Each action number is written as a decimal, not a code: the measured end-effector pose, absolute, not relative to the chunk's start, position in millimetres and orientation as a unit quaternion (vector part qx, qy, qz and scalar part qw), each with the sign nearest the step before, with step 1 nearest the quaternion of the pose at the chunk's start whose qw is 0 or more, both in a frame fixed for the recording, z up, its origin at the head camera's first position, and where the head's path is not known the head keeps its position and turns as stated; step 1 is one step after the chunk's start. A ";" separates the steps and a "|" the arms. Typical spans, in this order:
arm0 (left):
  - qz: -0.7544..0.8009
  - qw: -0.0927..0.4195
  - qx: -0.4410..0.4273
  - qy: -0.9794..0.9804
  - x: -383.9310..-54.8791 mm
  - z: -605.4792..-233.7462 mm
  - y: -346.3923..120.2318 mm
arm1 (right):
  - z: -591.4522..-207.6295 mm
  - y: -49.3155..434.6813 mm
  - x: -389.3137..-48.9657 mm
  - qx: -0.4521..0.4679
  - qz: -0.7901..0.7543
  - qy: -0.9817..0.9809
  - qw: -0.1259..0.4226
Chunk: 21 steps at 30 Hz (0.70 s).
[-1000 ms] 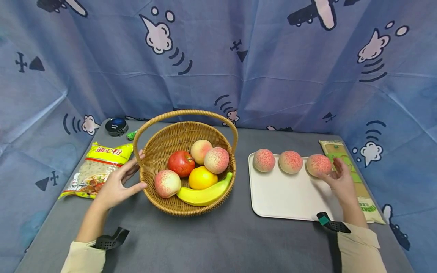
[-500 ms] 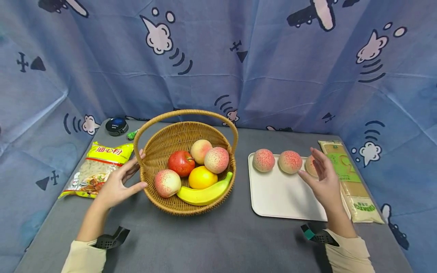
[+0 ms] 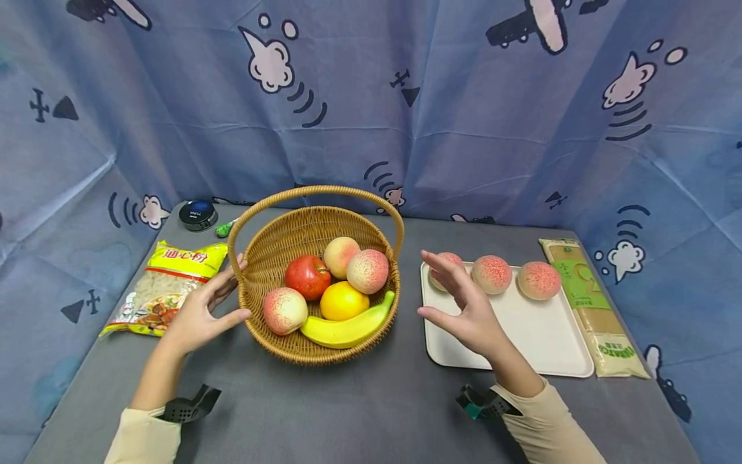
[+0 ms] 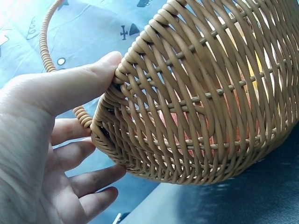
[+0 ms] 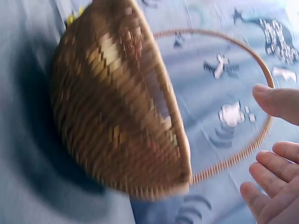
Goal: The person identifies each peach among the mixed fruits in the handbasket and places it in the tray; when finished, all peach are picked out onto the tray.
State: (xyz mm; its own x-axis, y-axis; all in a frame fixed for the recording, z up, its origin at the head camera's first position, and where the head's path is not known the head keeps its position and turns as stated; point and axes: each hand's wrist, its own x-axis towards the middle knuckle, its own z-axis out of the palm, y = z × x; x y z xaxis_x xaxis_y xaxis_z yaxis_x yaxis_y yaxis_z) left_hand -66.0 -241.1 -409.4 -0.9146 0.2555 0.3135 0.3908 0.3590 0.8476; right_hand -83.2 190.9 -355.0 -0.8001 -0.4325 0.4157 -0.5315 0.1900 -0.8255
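In the head view, a wicker basket [image 3: 307, 225] with an arched handle holds a red apple [image 3: 306, 278], an orange fruit [image 3: 344, 301], a banana [image 3: 349, 327] and several peaches. My left hand [image 3: 199, 316] rests against the basket's left side. The left wrist view has its thumb [image 4: 96, 72] touching the rim, the other fingers loosely extended by the handle's base. Held above the left part of a white tray [image 3: 539, 332], my right hand [image 3: 469, 309] has its fingers spread and holds nothing. It partly hides one of three peaches [image 3: 491, 274] lined up along the tray's back edge.
Left of the basket lies a yellow pasta bag [image 3: 171, 283], with a dark round tin [image 3: 198, 215] and a small green item [image 3: 223, 229] behind it. A long green-and-tan packet [image 3: 591, 303] flanks the tray's right side. A blue patterned curtain [image 3: 359, 96] backs the grey table.
My right hand has moved left from the tray's rightmost peach, past the middle one, to the tray's left side, carrying nothing. The left hand and basket have stayed put.
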 end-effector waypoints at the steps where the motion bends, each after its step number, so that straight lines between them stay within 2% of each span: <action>1: -0.531 0.065 -0.198 -0.821 -66.0 -409.4 -241.2 | -352.9 184.4 -83.1 0.321 0.551 -0.769 0.037; 12: -0.527 0.061 -0.196 -0.825 -66.7 -407.6 -242.4 | -323.3 115.3 -95.6 0.402 0.537 -0.741 -0.035; 17: -0.523 0.064 -0.197 -0.826 -66.0 -406.7 -241.9 | -311.1 78.4 -112.1 0.440 0.515 -0.733 -0.061; 21: -0.519 0.056 -0.192 -0.831 -65.0 -406.8 -240.4 | -309.1 50.1 -127.9 0.444 0.499 -0.736 -0.108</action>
